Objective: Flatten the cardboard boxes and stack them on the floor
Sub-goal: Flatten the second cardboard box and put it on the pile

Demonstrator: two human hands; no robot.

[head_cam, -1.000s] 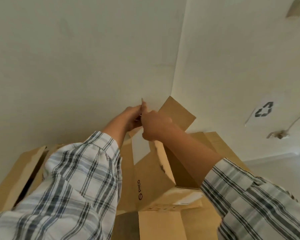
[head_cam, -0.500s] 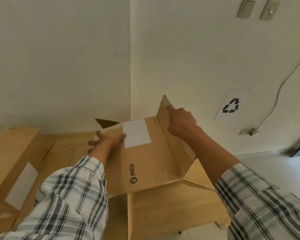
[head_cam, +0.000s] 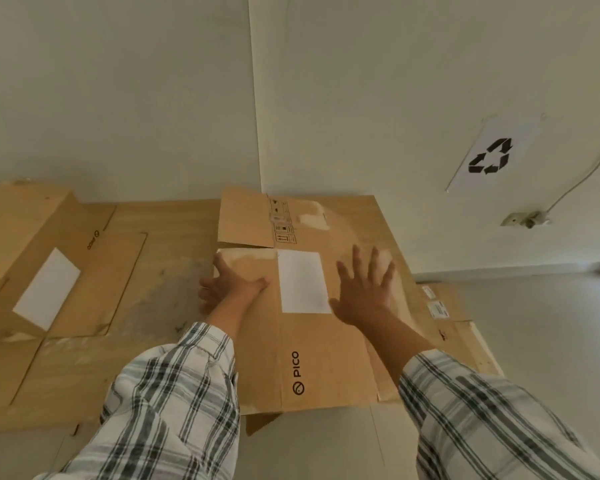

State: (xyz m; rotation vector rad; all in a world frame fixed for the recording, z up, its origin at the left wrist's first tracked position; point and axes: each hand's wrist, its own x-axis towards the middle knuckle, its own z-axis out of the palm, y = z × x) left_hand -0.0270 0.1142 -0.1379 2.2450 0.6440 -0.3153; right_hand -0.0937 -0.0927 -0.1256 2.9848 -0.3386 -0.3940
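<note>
A flattened brown PICO cardboard box [head_cam: 323, 368] with a white label lies on top of other flattened cardboard [head_cam: 167, 271] in the room's corner. My left hand [head_cam: 231, 287] grips the box's left edge, thumb on top and fingers curled under. My right hand [head_cam: 364, 292] hovers with fingers spread over the box's right half, just right of the label; whether it touches is unclear. An unflattened box [head_cam: 21, 240] with a white label stands at the left.
Two white walls meet in a corner [head_cam: 257, 133] behind the pile. A recycling sign [head_cam: 490, 155] hangs on the right wall above a socket [head_cam: 523, 219] with a cable. Pale floor [head_cam: 551, 323] lies to the right and in front.
The box was held up with its flaps standing; now it lies flat on the pile. My right hand let go of the raised flap and spread open over it.
</note>
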